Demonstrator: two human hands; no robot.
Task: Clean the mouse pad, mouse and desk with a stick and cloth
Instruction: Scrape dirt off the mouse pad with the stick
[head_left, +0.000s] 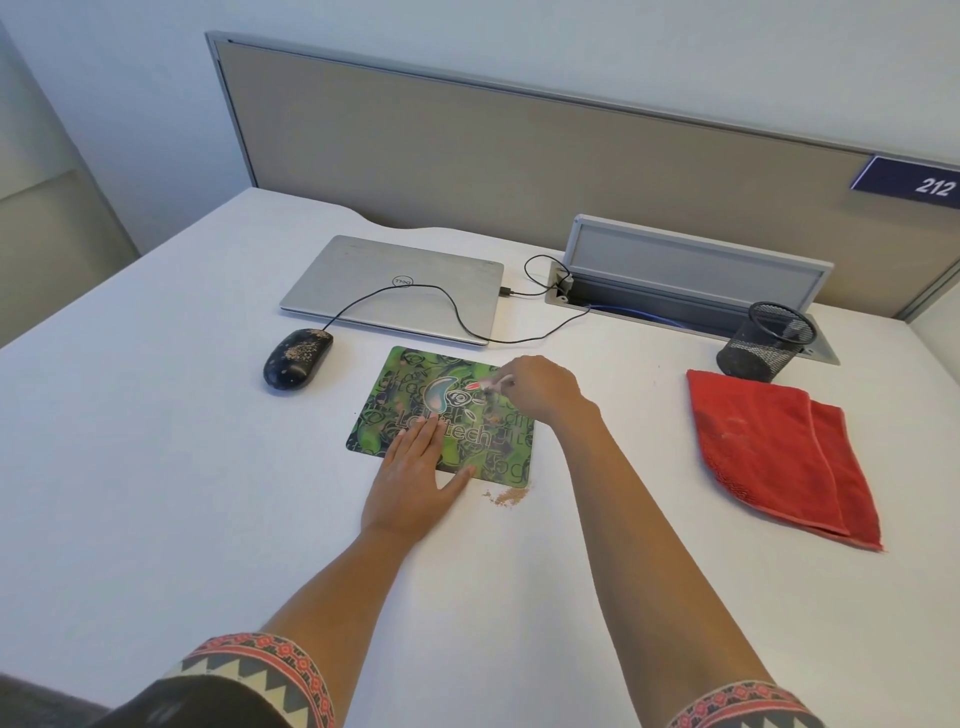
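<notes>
A green patterned mouse pad (400, 384) lies in the middle of the white desk (156, 467). My left hand (415, 478) presses flat on the pad's near edge, fingers straight. My right hand (540, 387) pinches a short stick (485, 385) whose tip rests on the pad's upper right area. A small heap of brown crumbs (506, 497) sits on the desk just off the pad's near right corner. The black wired mouse (297, 357), speckled with brown dirt, lies to the pad's left. A red cloth (779, 452) lies folded at the right.
A shut silver laptop (389, 286) lies behind the pad, with the mouse cable (457, 312) running across it. A black mesh pen cup (763, 340) stands by an open cable tray (691, 291) at the back right. A beige partition (493, 156) backs the desk.
</notes>
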